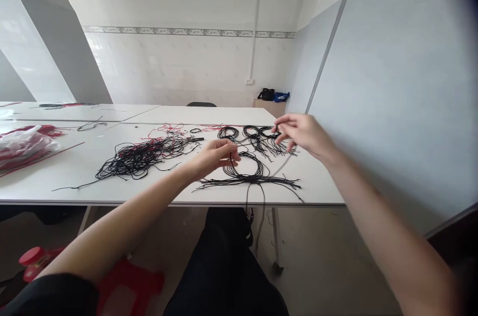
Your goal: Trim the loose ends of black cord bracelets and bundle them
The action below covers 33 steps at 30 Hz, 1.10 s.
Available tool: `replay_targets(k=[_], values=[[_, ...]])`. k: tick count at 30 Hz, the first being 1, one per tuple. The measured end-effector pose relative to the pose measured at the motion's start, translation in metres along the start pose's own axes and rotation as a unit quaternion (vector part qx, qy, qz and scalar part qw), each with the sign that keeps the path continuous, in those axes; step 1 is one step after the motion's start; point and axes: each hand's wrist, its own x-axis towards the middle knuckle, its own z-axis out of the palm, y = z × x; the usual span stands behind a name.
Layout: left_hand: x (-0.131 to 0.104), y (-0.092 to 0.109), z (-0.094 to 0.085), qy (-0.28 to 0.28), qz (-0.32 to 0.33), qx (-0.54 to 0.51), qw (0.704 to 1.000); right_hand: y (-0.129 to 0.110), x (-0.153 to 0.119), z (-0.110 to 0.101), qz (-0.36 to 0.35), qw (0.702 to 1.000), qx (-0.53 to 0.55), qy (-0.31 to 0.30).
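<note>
My left hand (221, 153) pinches a black cord at the left side of a looped bundle of black cords (248, 176), whose loose ends spread left and right near the table's front edge. My right hand (298, 133) is raised at the right, above the back right bundles, with its fingers curled and the thumb and index finger close together. What it holds, if anything, is too small to make out. Behind the front bundle lie several smaller coiled black cord bundles (257, 138). Left of my left hand is a tangled heap of black cords (138, 159).
On the white table (149, 194), red threads (172, 128) lie behind the heap, and a plastic bag with red cords (32, 144) is at the far left. A wall stands close on the right. Below are a red stool (130, 283) and a red-lidded jar (33, 256).
</note>
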Motion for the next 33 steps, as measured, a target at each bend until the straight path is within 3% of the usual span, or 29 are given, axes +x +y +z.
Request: replay_targets(k=[3,6,10,14,17,21,25,33], values=[[0.042,-0.033,-0.01,0.075,-0.036,0.106,0.991,0.022,0.051,0.023,0.023,0.998,-0.054,-0.015],[0.054,-0.066,-0.016,0.13,-0.06,0.228,0.963,0.047,0.063,0.045,0.016,0.991,-0.133,-0.009],[0.023,-0.092,-0.006,0.107,-0.024,0.366,0.924,0.079,0.014,0.074,-0.007,0.973,-0.222,-0.062],[-0.013,-0.097,0.014,0.042,0.006,0.444,0.895,0.099,-0.042,0.095,-0.018,0.956,-0.271,-0.113],[-0.017,-0.099,0.015,0.002,-0.001,0.474,0.88,0.11,-0.055,0.095,-0.026,0.948,-0.287,-0.139],[-0.008,-0.109,0.0,-0.017,-0.003,0.491,0.871,0.126,-0.046,0.079,-0.038,0.941,-0.31,-0.128],[-0.001,-0.118,-0.015,-0.024,0.008,0.475,0.879,0.142,-0.04,0.065,-0.053,0.939,-0.327,-0.087],[-0.007,-0.124,-0.028,-0.038,0.039,0.438,0.897,0.163,-0.037,0.058,-0.107,0.937,-0.323,-0.074]])
